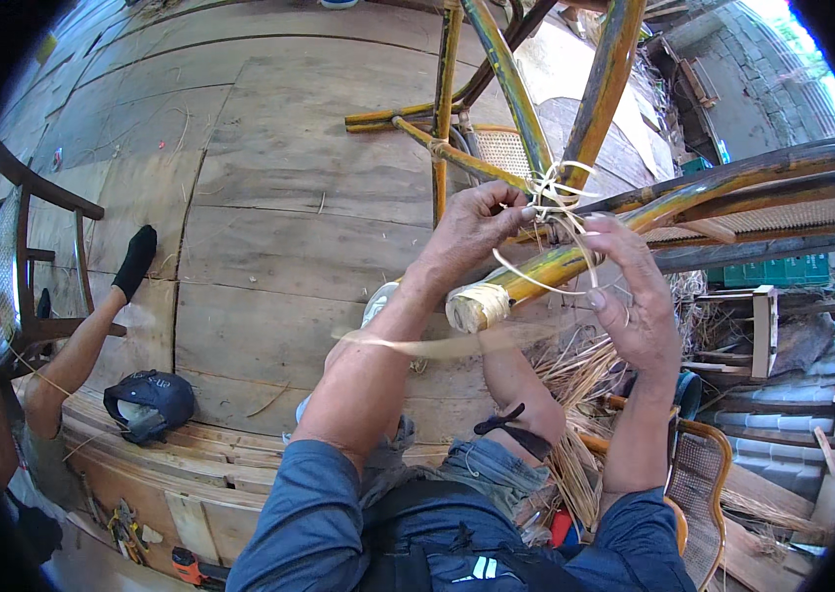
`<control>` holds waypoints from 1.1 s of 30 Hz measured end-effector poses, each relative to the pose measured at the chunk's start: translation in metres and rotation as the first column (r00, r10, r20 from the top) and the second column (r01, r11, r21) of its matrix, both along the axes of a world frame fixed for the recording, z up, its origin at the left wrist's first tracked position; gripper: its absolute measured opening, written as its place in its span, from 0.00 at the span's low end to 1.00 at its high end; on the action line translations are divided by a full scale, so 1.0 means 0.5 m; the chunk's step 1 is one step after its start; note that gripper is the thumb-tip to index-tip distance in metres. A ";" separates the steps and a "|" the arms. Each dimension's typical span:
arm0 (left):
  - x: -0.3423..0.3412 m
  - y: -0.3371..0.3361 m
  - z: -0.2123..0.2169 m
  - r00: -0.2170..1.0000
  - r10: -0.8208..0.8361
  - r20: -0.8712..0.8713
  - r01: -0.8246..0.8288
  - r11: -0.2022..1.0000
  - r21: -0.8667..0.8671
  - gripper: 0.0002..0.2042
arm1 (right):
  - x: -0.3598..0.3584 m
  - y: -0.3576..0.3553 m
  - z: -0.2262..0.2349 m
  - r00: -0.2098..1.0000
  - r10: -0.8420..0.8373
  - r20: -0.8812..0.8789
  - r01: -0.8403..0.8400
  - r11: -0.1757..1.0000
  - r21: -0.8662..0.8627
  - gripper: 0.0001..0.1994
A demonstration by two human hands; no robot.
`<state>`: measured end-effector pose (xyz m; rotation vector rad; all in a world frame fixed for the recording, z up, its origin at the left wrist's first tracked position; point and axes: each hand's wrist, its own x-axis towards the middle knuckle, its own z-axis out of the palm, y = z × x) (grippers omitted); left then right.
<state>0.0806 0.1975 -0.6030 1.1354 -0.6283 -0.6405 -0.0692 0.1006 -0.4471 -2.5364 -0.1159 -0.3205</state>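
Observation:
Pale rattan strips [558, 185] wrap and loop loosely around the joint of a mottled yellow-brown bamboo-like chair frame [590, 109]. My left hand [477, 232] pinches a strip at the joint between thumb and fingertips. Beside it on the right, my right hand [640, 296] has its thumb and fingers apart. A loop of strip hangs between the hands and passes by the right thumb and fingertips. Below them juts a thick pole end [477, 308] bound with pale strip. A loose length of strip, blurred, trails across my left forearm.
Wooden boards [309, 187] make up the floor. At left a person's leg [72, 365] stretches beside a dark woven-backed chair [18, 247]. A dark cap [149, 405] and pliers [126, 533] lie on planks. Loose strips [575, 444] are bundled by my right leg; a green crate [773, 271] stands at right.

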 end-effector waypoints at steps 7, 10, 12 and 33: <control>-0.014 0.007 0.014 0.974 -0.089 -0.208 0.085 0.996 -0.027 0.07 | -0.020 -0.026 -0.020 0.942 -0.327 0.077 0.270 0.874 0.405 0.20; -0.022 0.006 0.017 0.935 -0.116 -0.337 0.095 0.992 -0.078 0.07 | -0.002 -0.030 -0.044 0.890 -0.415 0.191 0.417 0.908 0.026 0.20; -0.022 0.005 0.015 0.915 -0.133 -0.382 0.104 0.990 -0.095 0.07 | 0.011 -0.032 -0.052 0.927 -0.317 0.203 0.349 0.926 -0.148 0.19; -0.035 -0.014 -0.017 0.991 0.036 -0.127 -0.043 0.998 -0.050 0.07 | 0.110 0.026 0.024 0.950 -0.153 -0.272 0.136 0.987 -0.079 0.16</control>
